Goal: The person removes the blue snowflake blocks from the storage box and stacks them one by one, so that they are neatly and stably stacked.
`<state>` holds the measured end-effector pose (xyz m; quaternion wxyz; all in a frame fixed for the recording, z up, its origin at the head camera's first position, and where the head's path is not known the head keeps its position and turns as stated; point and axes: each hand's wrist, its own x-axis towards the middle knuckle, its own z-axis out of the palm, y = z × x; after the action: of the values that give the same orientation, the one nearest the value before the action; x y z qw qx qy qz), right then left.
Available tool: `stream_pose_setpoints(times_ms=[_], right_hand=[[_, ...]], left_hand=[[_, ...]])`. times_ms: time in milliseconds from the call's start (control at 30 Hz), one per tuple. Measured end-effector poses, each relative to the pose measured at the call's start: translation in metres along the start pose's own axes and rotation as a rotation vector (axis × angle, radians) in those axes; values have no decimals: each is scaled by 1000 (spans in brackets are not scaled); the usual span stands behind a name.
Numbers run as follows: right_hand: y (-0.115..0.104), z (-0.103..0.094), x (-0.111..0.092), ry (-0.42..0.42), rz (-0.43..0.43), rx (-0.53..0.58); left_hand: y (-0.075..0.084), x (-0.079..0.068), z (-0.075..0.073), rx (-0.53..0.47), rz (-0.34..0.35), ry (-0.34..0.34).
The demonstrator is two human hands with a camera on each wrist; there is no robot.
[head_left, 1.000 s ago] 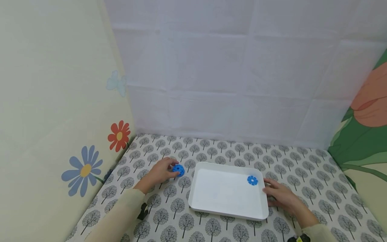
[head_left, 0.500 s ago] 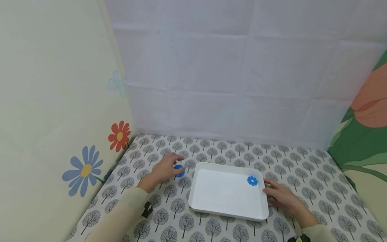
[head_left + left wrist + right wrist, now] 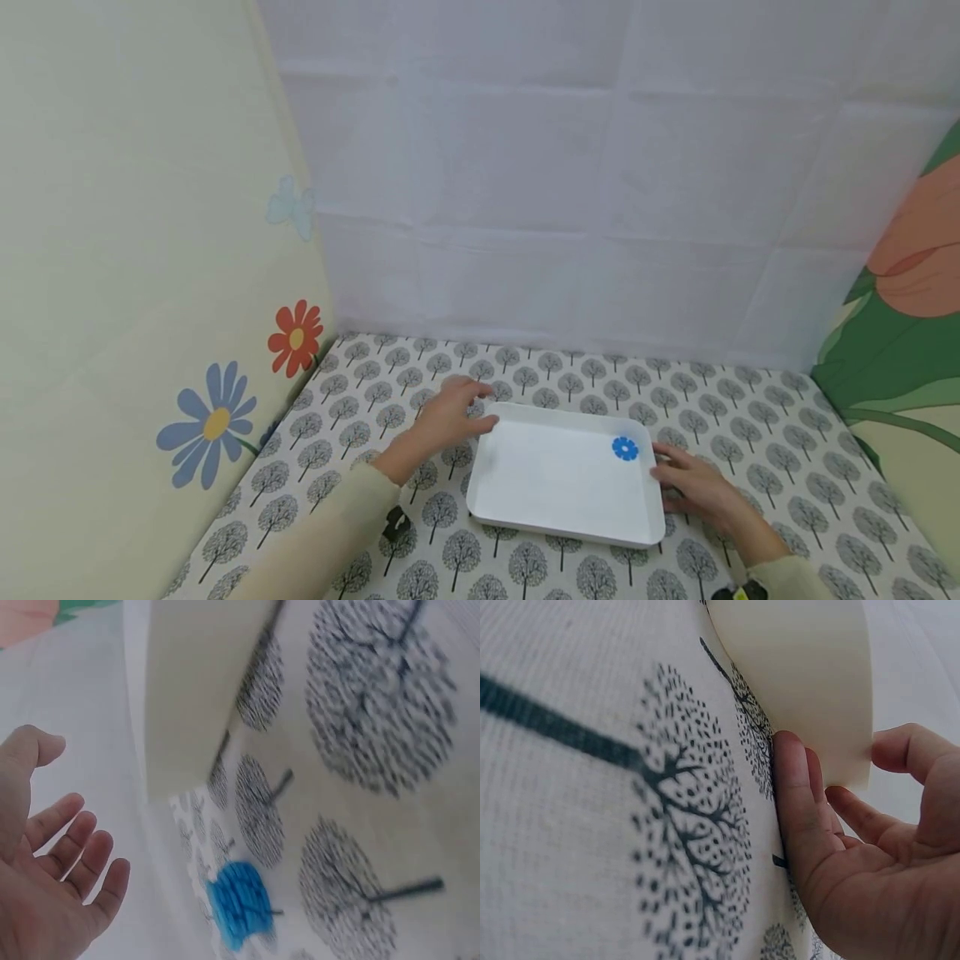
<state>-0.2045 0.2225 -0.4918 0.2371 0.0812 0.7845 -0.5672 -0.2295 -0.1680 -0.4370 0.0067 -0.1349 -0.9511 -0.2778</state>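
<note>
My left hand (image 3: 446,417) is held over the left edge of a white tray (image 3: 555,500), thumb and fingers spread with nothing between them. In the left wrist view, a stack of blue notched discs (image 3: 238,904) stands on the cloth beyond the fingers; in the head view that hand hides it. One blue flower-shaped disc (image 3: 625,448) lies flat inside the tray, near its far right corner. My right hand (image 3: 693,483) holds the tray's right side, thumb at the rim and the other fingers along the outer wall, close to the cloth.
A cloth with a tree print (image 3: 480,567) covers the table under the tray. A white sheet (image 3: 525,250) hangs behind it. Painted panels with flowers (image 3: 213,423) border the left and right sides.
My left hand has let go of the blue stack, lifted off it and moved right to the tray's left edge. The right hand and tray have stayed put.
</note>
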Motion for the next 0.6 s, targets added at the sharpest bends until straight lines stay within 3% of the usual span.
stream_pose_setpoints(times_ms=[267, 600], right_hand=[[-1, 1, 1, 8, 10, -14], [-1, 0, 2, 4, 16, 0]], left_hand=[[23, 4, 14, -8, 78, -37], [54, 10, 32, -8, 70, -78]])
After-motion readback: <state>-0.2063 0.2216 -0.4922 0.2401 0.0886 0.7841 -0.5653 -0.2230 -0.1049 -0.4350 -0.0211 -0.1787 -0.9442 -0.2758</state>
